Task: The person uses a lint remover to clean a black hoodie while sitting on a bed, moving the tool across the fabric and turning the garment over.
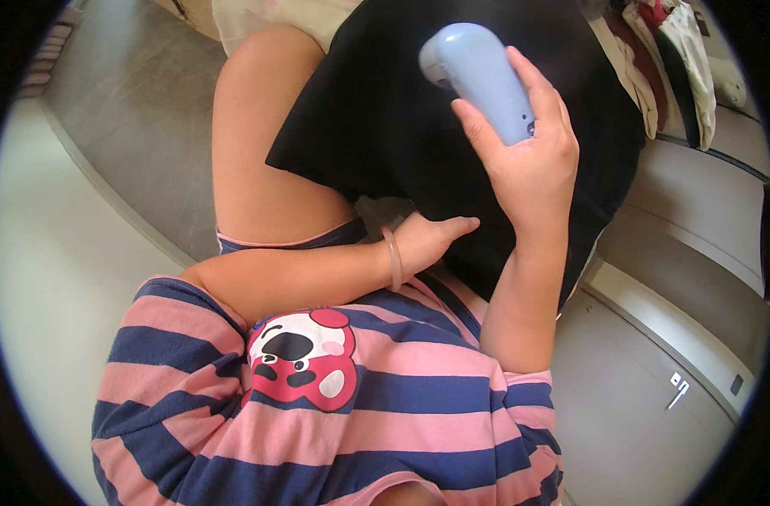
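My right hand [541, 160] is wrapped round a light-blue handheld fabric shaver [488, 83], thumb along one side and fingers along the other. Its rounded, partly translucent head points to the upper left, over a black cloth [385, 110] spread across my lap. I cannot tell whether the head touches the cloth. My left hand [427, 243] holds the cloth's near edge, with the thumb lying on top and the fingers hidden underneath. A pale pink bangle [392, 260] circles that wrist.
Folded clothes [667, 67] in white, cream, dark and red hang at the upper right. Beside me on the right stands a grey cabinet [630, 396] with a small lock. At the left are a curved pale surface [48, 278] and a grey floor [132, 110].
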A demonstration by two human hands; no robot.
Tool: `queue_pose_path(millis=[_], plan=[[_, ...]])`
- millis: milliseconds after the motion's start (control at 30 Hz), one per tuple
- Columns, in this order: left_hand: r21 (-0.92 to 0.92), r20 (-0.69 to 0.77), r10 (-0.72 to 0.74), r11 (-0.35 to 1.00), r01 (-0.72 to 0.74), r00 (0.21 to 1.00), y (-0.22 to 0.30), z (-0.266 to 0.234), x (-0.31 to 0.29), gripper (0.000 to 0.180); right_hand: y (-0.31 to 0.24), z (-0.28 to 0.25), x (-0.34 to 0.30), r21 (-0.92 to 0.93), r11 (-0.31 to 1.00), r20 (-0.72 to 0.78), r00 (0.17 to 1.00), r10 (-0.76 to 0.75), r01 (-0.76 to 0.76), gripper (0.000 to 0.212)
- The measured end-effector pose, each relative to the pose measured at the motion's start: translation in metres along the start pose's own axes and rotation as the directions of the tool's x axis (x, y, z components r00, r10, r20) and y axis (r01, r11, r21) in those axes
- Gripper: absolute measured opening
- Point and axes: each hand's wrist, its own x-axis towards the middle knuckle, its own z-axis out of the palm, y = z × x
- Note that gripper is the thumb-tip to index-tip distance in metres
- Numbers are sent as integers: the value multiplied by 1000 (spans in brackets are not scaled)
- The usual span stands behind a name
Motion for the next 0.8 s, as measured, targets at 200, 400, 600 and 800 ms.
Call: queue_pose_path(millis=[200,400,600,800], plan=[[19,26,-62,998,62,998,-3,-7,1,43,-21,12,18,-84,979,82,980,-180,187,59],[-96,-13,40,995,-41,999,-3,-7,-3,42,-25,8,12,-132,935,163,938,-307,329,62],[-30,8,77,997,-77,997,1,-7,-5,43,-23,-1,8,-57,960,214,943,-255,273,63],[-65,6,-57,996,57,998,1,-7,-9,40,-1,-23,-19,-85,987,54,989,139,-134,63]])
